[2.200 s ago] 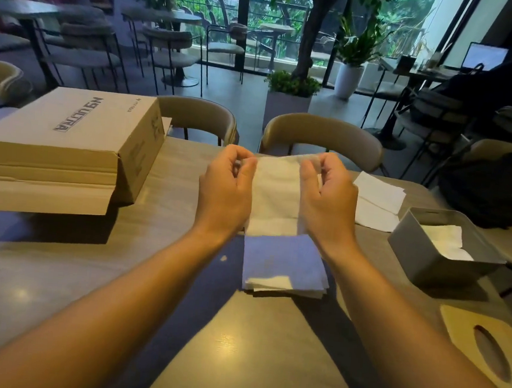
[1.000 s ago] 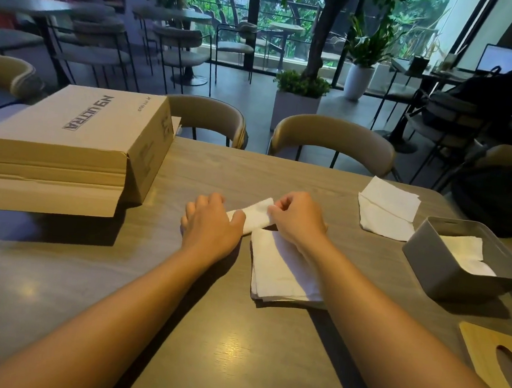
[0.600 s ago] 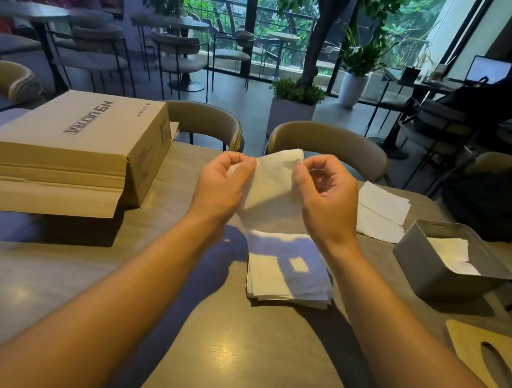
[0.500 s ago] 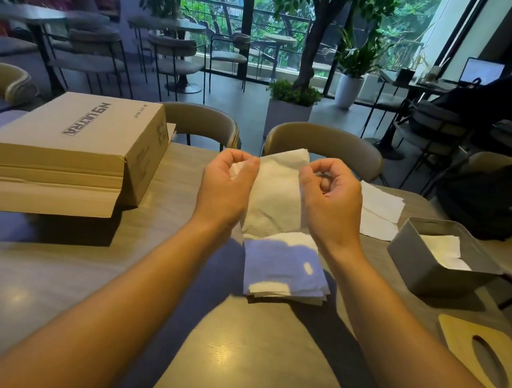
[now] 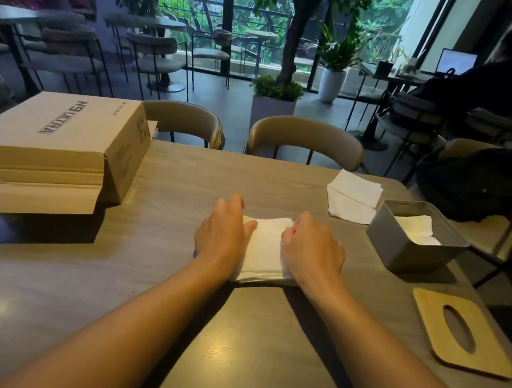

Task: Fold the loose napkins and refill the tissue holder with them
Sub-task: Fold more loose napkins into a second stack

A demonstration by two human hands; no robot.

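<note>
One napkin stack (image 5: 265, 247) lying flat, edges square to table (image 5: 116, 290), left hand (image 5: 221, 234) pressing flat-fingered, right hand (image 5: 312, 248) curled, grip unclear, one tissue holder (image 5: 410, 253) right

The table top (image 5: 163, 278) is grey-brown wood-grain with a soft sheen that catches blurred spots of light. The stack of folded napkins (image 5: 267, 247) is white, matt, soft paper, like the loose napkins (image 5: 353, 196). The tissue holder (image 5: 404, 250) is smooth, matt grey; metal or plastic cannot be told. Its lid (image 5: 488, 353) is pale, smooth wood. The cardboard box (image 5: 59, 127) is dull brown with black print. The chair back (image 5: 306, 136) is smooth, faintly glossy beige upholstery.
</note>
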